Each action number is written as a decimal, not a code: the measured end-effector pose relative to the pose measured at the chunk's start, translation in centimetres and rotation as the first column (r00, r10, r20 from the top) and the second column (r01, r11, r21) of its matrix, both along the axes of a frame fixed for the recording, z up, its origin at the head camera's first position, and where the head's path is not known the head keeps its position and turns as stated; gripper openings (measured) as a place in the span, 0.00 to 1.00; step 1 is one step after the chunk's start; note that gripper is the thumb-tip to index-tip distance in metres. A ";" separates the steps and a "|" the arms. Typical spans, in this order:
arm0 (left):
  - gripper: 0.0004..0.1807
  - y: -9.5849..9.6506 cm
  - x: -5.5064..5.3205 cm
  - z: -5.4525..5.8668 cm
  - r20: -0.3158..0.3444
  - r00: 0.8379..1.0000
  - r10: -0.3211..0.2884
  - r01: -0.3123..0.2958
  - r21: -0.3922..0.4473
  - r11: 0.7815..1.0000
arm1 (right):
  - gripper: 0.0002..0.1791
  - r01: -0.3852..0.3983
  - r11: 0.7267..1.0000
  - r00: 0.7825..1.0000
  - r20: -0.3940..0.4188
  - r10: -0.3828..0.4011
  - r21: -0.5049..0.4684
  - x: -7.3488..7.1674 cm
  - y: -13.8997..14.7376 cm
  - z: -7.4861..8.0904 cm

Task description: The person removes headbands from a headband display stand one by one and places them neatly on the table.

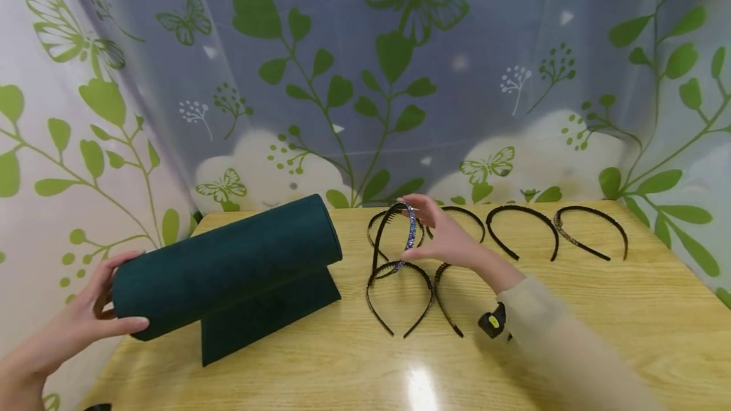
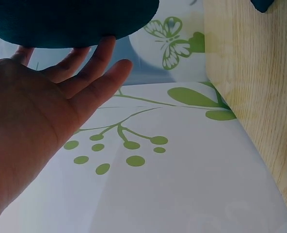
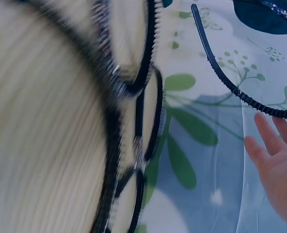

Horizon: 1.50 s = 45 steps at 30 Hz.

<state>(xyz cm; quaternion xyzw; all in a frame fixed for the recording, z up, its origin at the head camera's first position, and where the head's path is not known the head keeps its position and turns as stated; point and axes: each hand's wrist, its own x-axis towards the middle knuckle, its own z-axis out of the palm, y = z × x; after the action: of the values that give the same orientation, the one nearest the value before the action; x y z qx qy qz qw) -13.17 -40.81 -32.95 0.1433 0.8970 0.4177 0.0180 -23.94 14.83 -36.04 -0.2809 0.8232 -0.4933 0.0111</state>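
Observation:
My left hand (image 1: 85, 309) grips the left end of a dark green fabric-covered roll (image 1: 228, 262), thumb below and fingers above. The roll is tilted, its right end higher, with a flat green base flap (image 1: 271, 313) under it. Only the roll's end (image 2: 75, 24) shows in the left wrist view, against my fingertips. In my right hand (image 1: 448, 240), thumb and fingers pinch a black toothed headband (image 1: 411, 230) set with blue-purple stones. It stands upright, apart from the roll, just behind a headband lying on the table (image 1: 371, 306). The right wrist view shows its curved band (image 3: 221, 80).
Several more headbands lie on the wooden table (image 1: 571, 335): a plain black one (image 1: 522, 209), a patterned one (image 1: 594, 209) at the far right, and one (image 1: 448, 319) beside the front headband. A curtain with leaves and butterflies (image 1: 342, 132) closes off the back and sides.

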 end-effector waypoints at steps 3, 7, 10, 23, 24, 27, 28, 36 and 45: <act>0.51 0.0 0.0 0.0 0.001 1.000 0.003 -0.003 -0.002 1.000 | 0.53 0.044 0.998 0.998 -0.038 -0.043 0.035 0.9 2.0 -0.2; 0.51 0.1 0.0 0.1 0.000 1.000 0.002 -0.002 -0.005 1.000 | 0.52 0.095 0.995 0.992 -0.084 -0.092 0.030 2.1 4.9 -0.2; 0.51 0.2 0.0 0.2 0.002 1.000 0.000 0.000 -0.005 1.000 | 0.52 0.129 0.992 0.985 -0.119 -0.126 0.015 3.0 6.9 0.1; 0.51 0.2 0.0 0.1 0.004 1.000 -0.005 0.005 -0.003 1.000 | 0.51 0.289 0.952 0.935 -0.242 -0.258 0.103 7.1 15.3 0.8; 0.51 0.2 0.0 0.1 0.002 1.000 -0.009 0.009 -0.001 1.000 | 0.50 0.300 0.946 0.931 -0.252 -0.263 0.119 7.3 15.8 0.7; 0.51 0.1 0.1 0.0 -0.003 1.000 -0.012 0.012 0.000 1.000 | 0.49 0.316 0.933 0.929 -0.256 -0.267 0.171 7.8 17.1 0.7; 0.52 0.1 0.1 0.0 -0.005 1.000 -0.015 0.015 0.001 1.000 | 0.48 0.317 0.928 0.930 -0.255 -0.265 0.193 8.0 17.4 0.7; 0.52 0.0 0.2 -0.1 -0.011 1.000 -0.018 0.018 0.003 1.000 | 0.45 0.319 0.872 0.926 -0.320 -0.203 0.371 7.8 19.3 -0.7; 0.52 0.1 0.1 -0.1 -0.011 1.000 -0.012 0.012 0.002 1.000 | 0.46 0.272 0.818 0.959 -0.208 -0.190 0.507 7.4 20.2 -3.1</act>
<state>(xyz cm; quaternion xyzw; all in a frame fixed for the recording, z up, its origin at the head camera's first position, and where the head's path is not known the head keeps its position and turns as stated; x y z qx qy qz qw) -13.06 -40.70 -33.03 0.1508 0.8959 0.4176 0.0155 -16.58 35.02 -39.13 -0.2007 0.9536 -0.2219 -0.0329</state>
